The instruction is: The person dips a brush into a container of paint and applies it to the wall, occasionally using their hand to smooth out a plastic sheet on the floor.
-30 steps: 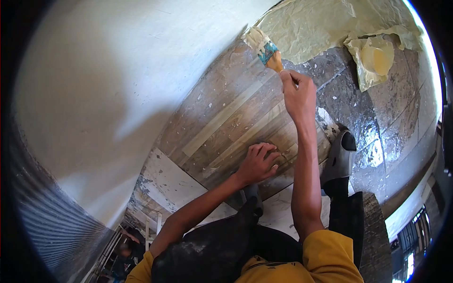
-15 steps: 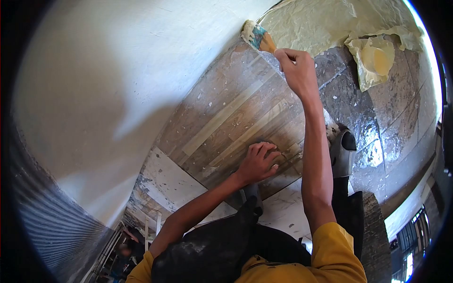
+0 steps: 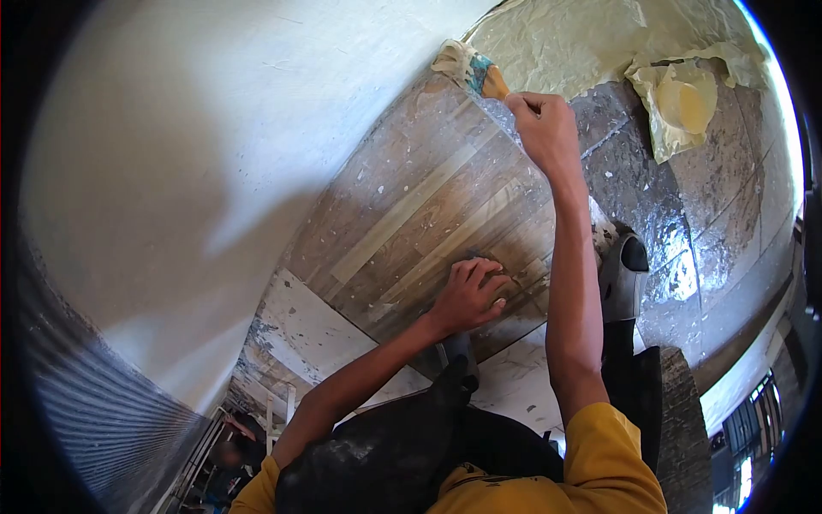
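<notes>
My right hand (image 3: 548, 137) is closed round the orange handle of a paintbrush (image 3: 492, 83). Teal shows on the brush's band, and pale, wet-looking paint coats its bristles. The bristle end presses at the foot of the white wall (image 3: 231, 111), where wall meets floor, near the edge of a crumpled yellowish sheet (image 3: 556, 47). Lower down, my left hand (image 3: 467, 295) rests over the wood-patterned floor (image 3: 411, 201) with its fingers bent and apart. A dark patch shows under those fingertips.
A round pale container (image 3: 685, 107) sits on a torn piece of yellowish sheet at the upper right. Beside my right forearm is a grey and black shoe (image 3: 623, 270). Paint flecks dot the floor. A person (image 3: 240, 445) is at the lower left, farther off.
My right hand and the paintbrush have shifted slightly right and down, and the bristles now look bent toward the left. My left hand stays in place.
</notes>
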{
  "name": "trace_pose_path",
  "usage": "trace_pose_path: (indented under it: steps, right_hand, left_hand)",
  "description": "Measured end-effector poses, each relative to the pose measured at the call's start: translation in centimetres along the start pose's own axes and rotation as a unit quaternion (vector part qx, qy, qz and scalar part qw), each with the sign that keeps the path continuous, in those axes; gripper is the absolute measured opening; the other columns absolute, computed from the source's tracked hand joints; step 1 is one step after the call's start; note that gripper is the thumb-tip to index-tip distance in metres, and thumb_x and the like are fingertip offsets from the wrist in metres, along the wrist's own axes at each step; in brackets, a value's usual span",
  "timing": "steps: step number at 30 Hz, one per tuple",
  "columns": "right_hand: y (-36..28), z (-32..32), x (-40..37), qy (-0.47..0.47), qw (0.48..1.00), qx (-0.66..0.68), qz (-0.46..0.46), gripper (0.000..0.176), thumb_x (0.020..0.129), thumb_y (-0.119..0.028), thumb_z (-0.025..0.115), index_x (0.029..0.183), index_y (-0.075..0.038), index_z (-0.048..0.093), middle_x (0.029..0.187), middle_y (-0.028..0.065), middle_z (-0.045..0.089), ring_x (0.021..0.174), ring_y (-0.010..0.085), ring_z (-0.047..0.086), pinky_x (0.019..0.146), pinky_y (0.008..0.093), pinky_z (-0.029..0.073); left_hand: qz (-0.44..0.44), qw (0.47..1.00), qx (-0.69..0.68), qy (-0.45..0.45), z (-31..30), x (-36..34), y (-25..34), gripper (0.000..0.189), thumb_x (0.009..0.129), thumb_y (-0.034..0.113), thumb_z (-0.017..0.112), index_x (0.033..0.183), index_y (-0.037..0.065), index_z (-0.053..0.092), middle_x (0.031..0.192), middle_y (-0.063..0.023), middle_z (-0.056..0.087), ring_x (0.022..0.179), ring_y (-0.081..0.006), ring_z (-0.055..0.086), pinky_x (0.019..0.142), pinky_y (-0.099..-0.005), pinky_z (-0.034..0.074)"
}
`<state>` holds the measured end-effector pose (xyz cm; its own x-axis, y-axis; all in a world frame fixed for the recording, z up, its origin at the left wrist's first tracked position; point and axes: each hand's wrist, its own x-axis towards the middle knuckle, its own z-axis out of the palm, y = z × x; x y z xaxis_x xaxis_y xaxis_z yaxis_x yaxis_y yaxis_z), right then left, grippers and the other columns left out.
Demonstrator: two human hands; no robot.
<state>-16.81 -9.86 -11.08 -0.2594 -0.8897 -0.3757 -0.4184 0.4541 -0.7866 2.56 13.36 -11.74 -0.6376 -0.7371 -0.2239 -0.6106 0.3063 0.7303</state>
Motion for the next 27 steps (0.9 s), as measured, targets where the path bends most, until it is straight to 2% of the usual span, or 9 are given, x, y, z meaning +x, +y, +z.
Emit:
trace_pose_path:
  steps: [4, 7, 9, 10, 12, 18, 21, 24, 27]
  right_hand:
    - [-0.6, -0.8, 0.6, -0.027, 0.999, -0.017, 0.001, 0.032, 0.092, -0.028, 0.064, 0.104, 0.000, 0.074, 0.078, 0.0282, 0.066, 0.071, 0.0379, 0.070, 0.069, 0.0399, 0.051]
    - [-0.6, -0.9, 1.2, -0.026, 1.000, -0.004, -0.013, 0.033, 0.092, -0.028, 0.063, 0.100, 0.002, 0.074, 0.071, 0.0259, 0.064, 0.063, 0.0315, 0.066, 0.067, 0.0396, 0.050]
    - [0.0, -0.5, 1.6, -0.057, 0.997, 0.045, 0.011, 0.035, 0.092, -0.029, 0.063, 0.093, 0.005, 0.074, 0.060, 0.0160, 0.058, 0.055, 0.0188, 0.056, 0.060, 0.0369, 0.046]
    - [0.2, -0.5, 1.5, -0.056, 0.997, 0.046, 0.011, 0.035, 0.092, -0.029, 0.063, 0.093, 0.005, 0.074, 0.060, 0.0160, 0.058, 0.055, 0.0188, 0.056, 0.060, 0.0369, 0.046]
    - [0.9, -0.4, 0.8, -0.055, 0.992, 0.111, 0.016, 0.039, 0.093, -0.029, 0.063, 0.081, 0.007, 0.071, 0.055, 0.0057, 0.050, 0.056, 0.0106, 0.045, 0.055, 0.0336, 0.040]
    - [2.6, -0.3, -1.9, -0.016, 0.970, 0.224, 0.091, 0.042, 0.095, -0.028, 0.061, 0.070, 0.005, 0.063, 0.056, 0.0026, 0.051, 0.056, 0.0096, 0.045, 0.054, 0.0318, 0.038]
    - [2.4, 1.1, -1.4, -0.024, 0.988, 0.152, 0.028, 0.042, 0.096, -0.029, 0.060, 0.071, 0.005, 0.064, 0.057, 0.0014, 0.051, 0.056, 0.0091, 0.044, 0.054, 0.0312, 0.036]
    - [2.1, 2.0, -0.9, -0.064, 0.989, 0.128, 0.020, 0.042, 0.096, -0.029, 0.059, 0.073, 0.006, 0.064, 0.057, 0.0023, 0.052, 0.056, 0.0097, 0.045, 0.054, 0.0318, 0.036]
    - [2.6, 0.9, -1.8, -0.080, 0.973, 0.205, 0.071, 0.042, 0.096, -0.029, 0.059, 0.075, 0.007, 0.064, 0.057, 0.0055, 0.052, 0.056, 0.0109, 0.047, 0.055, 0.0332, 0.039]
  left_hand:
    - [0.002, 1.000, 0.000, 0.008, 0.1, -0.2, 0.0, 0.041, 0.084, 0.030, 0.071, 0.121, 0.014, 0.063, 0.129, -0.0096, 0.052, 0.123, -0.0314, 0.046, 0.104, -0.0484, 0.036]
    - [0.006, 1.000, 0.003, 0.008, 0.2, -0.1, 0.0, 0.041, 0.084, 0.030, 0.071, 0.121, 0.014, 0.063, 0.130, -0.0094, 0.052, 0.123, -0.0316, 0.046, 0.104, -0.0482, 0.036]
    - [0.007, 1.000, 0.010, 0.005, 0.1, -0.1, 0.0, 0.041, 0.084, 0.030, 0.071, 0.122, 0.014, 0.063, 0.130, -0.0094, 0.052, 0.123, -0.0317, 0.045, 0.104, -0.0481, 0.036]
    - [0.006, 1.000, 0.008, 0.003, 0.1, -0.1, 0.1, 0.041, 0.084, 0.030, 0.071, 0.121, 0.014, 0.063, 0.130, -0.0095, 0.052, 0.123, -0.0317, 0.045, 0.104, -0.0482, 0.036]
    - [0.004, 1.000, 0.007, 0.001, 0.0, -0.1, 0.2, 0.041, 0.084, 0.029, 0.071, 0.121, 0.014, 0.063, 0.130, -0.0096, 0.052, 0.123, -0.0317, 0.045, 0.103, -0.0483, 0.036]
    - [0.003, 1.000, 0.005, 0.005, 0.1, -0.1, 0.1, 0.042, 0.083, 0.028, 0.072, 0.121, 0.013, 0.063, 0.129, -0.0096, 0.053, 0.123, -0.0315, 0.045, 0.103, -0.0481, 0.036]
    - [0.000, 1.000, 0.000, 0.005, 0.3, -0.2, 0.0, 0.042, 0.082, 0.028, 0.072, 0.121, 0.013, 0.063, 0.128, -0.0094, 0.053, 0.123, -0.0312, 0.045, 0.103, -0.0478, 0.036]
    - [0.002, 1.000, 0.006, 0.005, 0.2, -0.2, 0.1, 0.042, 0.082, 0.027, 0.072, 0.120, 0.013, 0.063, 0.128, -0.0091, 0.053, 0.123, -0.0309, 0.045, 0.103, -0.0477, 0.036]
    - [0.002, 1.000, 0.011, 0.008, 0.2, -0.2, 0.1, 0.042, 0.082, 0.027, 0.072, 0.120, 0.013, 0.063, 0.128, -0.0091, 0.053, 0.122, -0.0309, 0.046, 0.103, -0.0480, 0.036]
